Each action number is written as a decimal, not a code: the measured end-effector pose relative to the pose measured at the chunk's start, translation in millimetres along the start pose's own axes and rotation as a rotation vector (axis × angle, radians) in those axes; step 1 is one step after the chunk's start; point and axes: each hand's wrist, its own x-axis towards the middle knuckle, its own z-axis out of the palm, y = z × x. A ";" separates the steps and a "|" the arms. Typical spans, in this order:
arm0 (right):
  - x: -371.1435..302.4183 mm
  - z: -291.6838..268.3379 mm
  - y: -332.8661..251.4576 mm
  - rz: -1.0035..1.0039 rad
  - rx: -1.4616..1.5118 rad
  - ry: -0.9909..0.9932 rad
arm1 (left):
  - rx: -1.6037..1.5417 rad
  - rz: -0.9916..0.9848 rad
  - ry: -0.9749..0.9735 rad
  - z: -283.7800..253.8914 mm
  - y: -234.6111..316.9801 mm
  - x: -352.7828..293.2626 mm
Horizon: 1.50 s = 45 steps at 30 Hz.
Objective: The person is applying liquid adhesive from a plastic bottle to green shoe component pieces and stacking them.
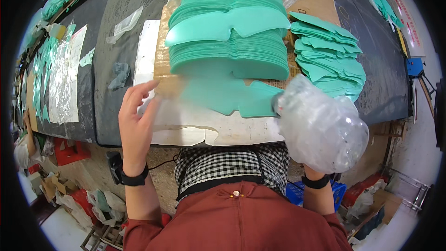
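My left hand (137, 116) is raised over the table's near edge, fingers apart and nothing in them. Beside it, green foam-like cut pieces (253, 104) lie or move flat in front of a tall stack; their left part is blurred. The stack of curved, notched green sheets (227, 49) has one sheet (227, 25) lying askew across it. A bulky, crumpled clear plastic bundle (325, 125) with a small dark tip covers my right hand (315, 173), which seems to grip it from below; the fingers are hidden. The dark tip is close to the flat green piece's right end.
A looser pile of green pieces (327, 56) stands right of the stack. Brown cardboard (162, 60) and a white board (186, 132) lie under the work. Plastic scraps (125, 25) and a clear-covered sheet (67, 83) are at left. A blue crate (295, 194) sits below the table.
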 end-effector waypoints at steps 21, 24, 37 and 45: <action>42.8 125.0 20.2 -0.326 0.069 -0.423 | -0.361 -0.074 0.000 0.2 -14.0 -4.4; 37.4 40.0 33.4 -0.291 0.068 -0.119 | 0.022 -0.060 -0.119 13.9 -1.0 4.8; -15.3 -46.9 24.8 0.012 0.303 0.381 | 0.321 0.139 -0.101 45.4 11.4 4.7; 20.7 43.4 7.4 -0.271 0.011 0.024 | 0.207 0.078 -0.201 36.1 7.6 7.8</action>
